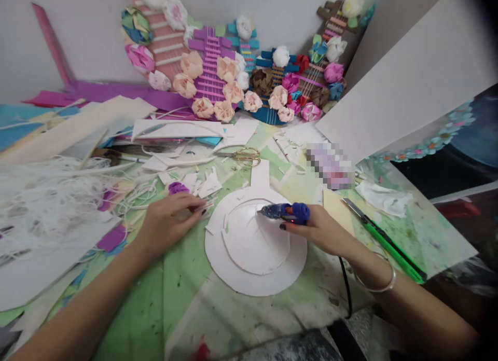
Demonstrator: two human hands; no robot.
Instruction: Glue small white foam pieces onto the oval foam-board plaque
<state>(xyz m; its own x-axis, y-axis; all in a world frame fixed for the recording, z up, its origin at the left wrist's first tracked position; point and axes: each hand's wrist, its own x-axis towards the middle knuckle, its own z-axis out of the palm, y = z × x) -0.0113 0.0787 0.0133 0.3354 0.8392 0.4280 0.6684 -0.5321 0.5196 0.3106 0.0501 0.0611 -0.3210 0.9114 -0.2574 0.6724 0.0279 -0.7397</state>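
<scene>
disc (249,267): white foam round with a tab at the far side, flat on the green surface (182,278) between my hands; curved strips laid on it as rings.
glue gun (286,212): blue, nozzle down on the inner ring.
right hand (317,228): grip wrapped round the gun.
left hand (167,221): grip pinched narrow on a thin white strip (204,206) at the disc's left edge.
step: gluing ring strips, I judge.
next: needs the strip pressed on while glue is wet.
around: scissors (243,155) beyond, green cutter (383,236) right, paper flowers (229,86) at back.
</scene>
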